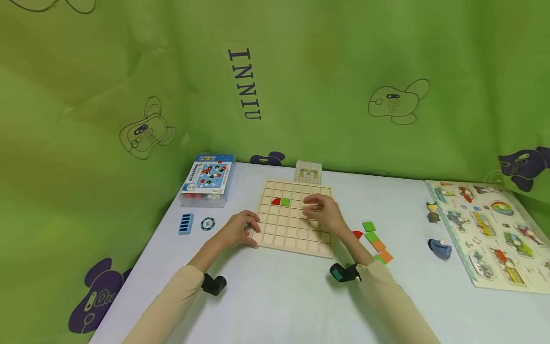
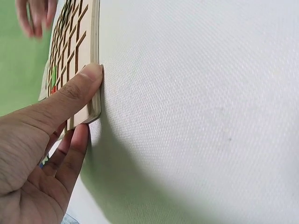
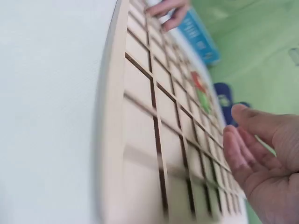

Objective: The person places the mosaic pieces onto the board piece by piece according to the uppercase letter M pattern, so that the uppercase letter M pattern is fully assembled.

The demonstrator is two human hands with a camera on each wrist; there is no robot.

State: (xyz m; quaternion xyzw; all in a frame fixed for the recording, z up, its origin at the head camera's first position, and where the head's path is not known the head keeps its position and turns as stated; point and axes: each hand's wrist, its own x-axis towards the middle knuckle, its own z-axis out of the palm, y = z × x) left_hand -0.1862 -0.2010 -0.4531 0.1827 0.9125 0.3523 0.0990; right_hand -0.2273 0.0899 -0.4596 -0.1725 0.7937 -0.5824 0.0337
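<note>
Left hand [image 1: 238,231] steadies the grid board [image 1: 295,217] (fingers relaxed); right hand [image 1: 323,212] hovers spread, likely nudging placed tiles [image 1: 281,201].

Head view: from above and behind both hands, facing forward and down, fairly far. Left wrist view: very near, just behind the left hand [image 2: 42,144], along the grid board [image 2: 74,56] edge. Right wrist view: close behind the right hand [image 3: 261,158], skimming that same board.
</note>
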